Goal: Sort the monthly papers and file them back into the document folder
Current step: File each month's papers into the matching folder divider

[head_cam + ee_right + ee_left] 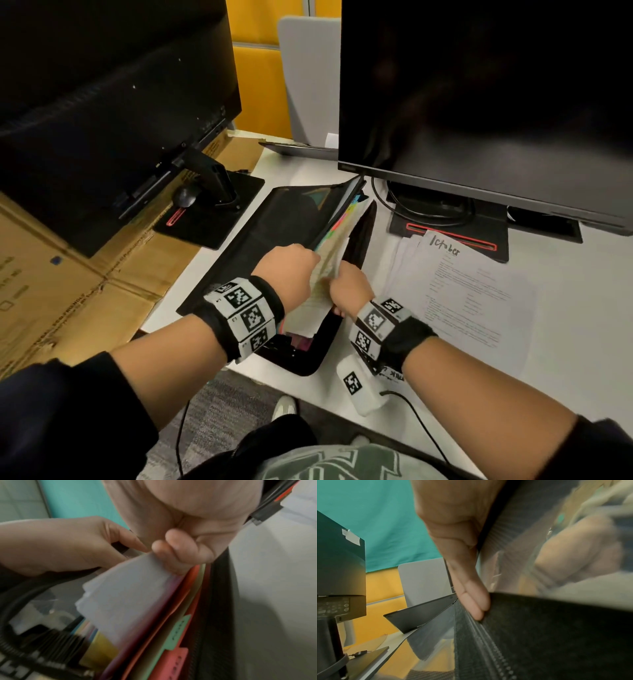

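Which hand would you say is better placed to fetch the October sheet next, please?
Probably the right hand: the October sheet lies on its side of the folder, while the left hand grips the divider stack, holding it open.

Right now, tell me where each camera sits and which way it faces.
Head: worn on the head, looks down at the desk, the document folder and October papers; both forearms show.
Left wrist: looks along the left hand, whose fingers hold the folder's zipped edge.
Right wrist: looks along the right hand, pinching white sheets among coloured dividers.
Shared: both wrist views show the other hand.
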Action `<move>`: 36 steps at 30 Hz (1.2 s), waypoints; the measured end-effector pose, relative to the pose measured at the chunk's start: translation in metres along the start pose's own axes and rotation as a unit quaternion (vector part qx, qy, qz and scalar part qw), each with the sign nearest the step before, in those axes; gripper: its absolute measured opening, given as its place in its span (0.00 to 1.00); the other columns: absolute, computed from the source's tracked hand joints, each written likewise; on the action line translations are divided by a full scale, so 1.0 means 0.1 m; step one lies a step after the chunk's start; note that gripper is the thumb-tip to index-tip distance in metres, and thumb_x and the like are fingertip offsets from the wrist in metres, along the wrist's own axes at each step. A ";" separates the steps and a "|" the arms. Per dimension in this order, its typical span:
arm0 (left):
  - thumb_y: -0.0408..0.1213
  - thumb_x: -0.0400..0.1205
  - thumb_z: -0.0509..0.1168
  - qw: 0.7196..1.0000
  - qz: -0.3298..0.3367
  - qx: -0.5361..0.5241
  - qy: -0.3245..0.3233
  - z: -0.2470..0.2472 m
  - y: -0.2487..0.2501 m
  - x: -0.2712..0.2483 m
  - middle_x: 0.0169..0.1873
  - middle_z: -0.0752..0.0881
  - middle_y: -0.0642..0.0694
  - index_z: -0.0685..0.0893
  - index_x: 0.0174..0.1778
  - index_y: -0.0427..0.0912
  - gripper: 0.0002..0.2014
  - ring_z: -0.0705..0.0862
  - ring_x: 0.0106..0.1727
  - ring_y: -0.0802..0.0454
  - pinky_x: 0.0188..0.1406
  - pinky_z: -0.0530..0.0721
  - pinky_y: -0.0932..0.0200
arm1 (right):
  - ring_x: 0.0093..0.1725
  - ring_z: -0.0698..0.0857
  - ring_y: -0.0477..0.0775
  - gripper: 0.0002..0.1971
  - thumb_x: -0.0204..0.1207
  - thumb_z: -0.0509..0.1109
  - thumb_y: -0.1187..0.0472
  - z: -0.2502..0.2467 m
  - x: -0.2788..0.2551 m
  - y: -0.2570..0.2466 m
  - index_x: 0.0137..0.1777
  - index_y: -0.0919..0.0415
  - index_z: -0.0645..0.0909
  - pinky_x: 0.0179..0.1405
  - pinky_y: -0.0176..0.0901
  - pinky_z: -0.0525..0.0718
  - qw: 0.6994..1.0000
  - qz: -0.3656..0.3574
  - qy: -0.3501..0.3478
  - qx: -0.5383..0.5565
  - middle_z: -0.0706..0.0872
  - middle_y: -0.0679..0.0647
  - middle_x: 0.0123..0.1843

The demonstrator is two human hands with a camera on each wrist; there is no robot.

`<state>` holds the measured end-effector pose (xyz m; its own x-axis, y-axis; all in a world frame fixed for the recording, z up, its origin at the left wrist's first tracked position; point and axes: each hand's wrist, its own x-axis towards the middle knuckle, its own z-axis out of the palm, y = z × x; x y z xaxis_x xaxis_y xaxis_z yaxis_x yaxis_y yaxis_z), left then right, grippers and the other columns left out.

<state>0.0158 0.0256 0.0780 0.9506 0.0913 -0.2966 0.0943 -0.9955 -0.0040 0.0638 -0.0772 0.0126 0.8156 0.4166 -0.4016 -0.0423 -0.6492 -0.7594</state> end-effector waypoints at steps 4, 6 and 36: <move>0.34 0.77 0.59 1.000 0.017 0.000 0.011 0.02 0.02 -0.01 0.51 0.82 0.41 0.81 0.54 0.44 0.11 0.84 0.51 0.38 0.44 0.78 0.52 | 0.60 0.81 0.63 0.16 0.83 0.55 0.68 0.09 0.11 -0.14 0.68 0.71 0.75 0.44 0.44 0.79 0.994 0.021 -0.067 -0.078 0.80 0.66 0.43; 0.33 0.76 0.59 1.000 0.020 -0.009 0.011 0.03 0.03 -0.01 0.50 0.82 0.42 0.81 0.51 0.44 0.10 0.84 0.50 0.38 0.41 0.74 0.54 | 0.75 0.69 0.64 0.19 0.86 0.49 0.68 0.13 0.11 -0.26 0.75 0.71 0.64 0.70 0.46 0.67 0.984 0.012 -0.104 -0.142 0.73 0.70 0.71; 0.45 0.82 0.63 0.836 0.255 0.461 -0.152 0.19 0.19 0.46 0.83 0.51 0.45 0.65 0.77 0.62 0.27 0.40 0.83 0.39 0.76 0.48 0.27 | 0.67 0.73 0.70 0.43 0.67 0.77 0.47 -1.11 -1.16 1.85 0.74 0.68 0.63 0.64 0.57 0.73 0.945 0.231 0.182 -0.139 0.71 0.70 0.68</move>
<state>0.0553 0.0104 0.0465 0.6653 -0.2209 -0.7131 -0.7013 -0.5123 -0.4957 0.0256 -0.3162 -0.0244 0.8938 -0.1674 -0.4161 -0.3316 -0.8713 -0.3617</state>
